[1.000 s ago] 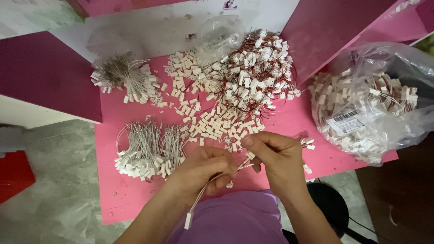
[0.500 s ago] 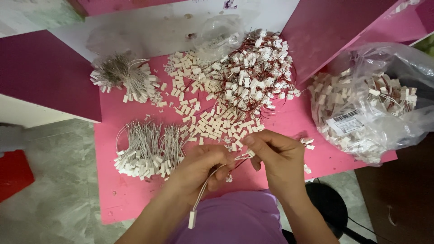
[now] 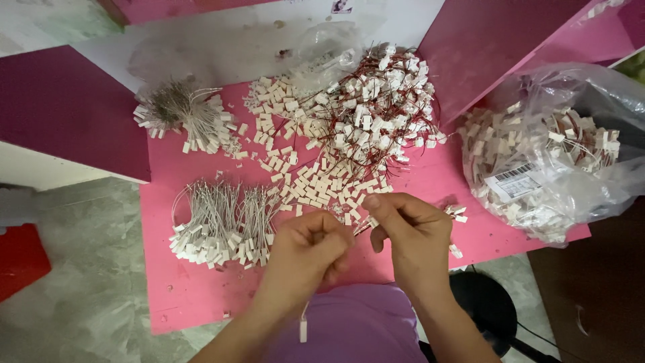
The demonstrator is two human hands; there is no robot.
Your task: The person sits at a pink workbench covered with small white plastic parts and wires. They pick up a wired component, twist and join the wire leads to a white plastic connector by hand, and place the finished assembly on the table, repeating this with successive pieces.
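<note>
My left hand (image 3: 308, 249) and my right hand (image 3: 415, 232) meet over the front of a pink board (image 3: 195, 302). Between their fingertips they pinch a thin wire; its lower end hangs under my left wrist with a small white connector (image 3: 304, 331) on it. Just beyond the hands lies a scatter of loose white connector housings (image 3: 316, 181). A heap of white connectors on red wires (image 3: 376, 107) sits behind that. To the left lies a flat bundle of grey wires with white connectors (image 3: 222, 225).
Another bunch of grey-wired connectors (image 3: 185, 117) lies at the board's far left. A clear plastic bag (image 3: 551, 154) full of white connectors sits at the right. Magenta panels (image 3: 67, 111) flank the board. A red object (image 3: 20, 259) rests on the grey floor at left.
The hanging connector under my left wrist has swung slightly. Both hands stay together, working the wire between their fingertips, and have shifted only a little.
</note>
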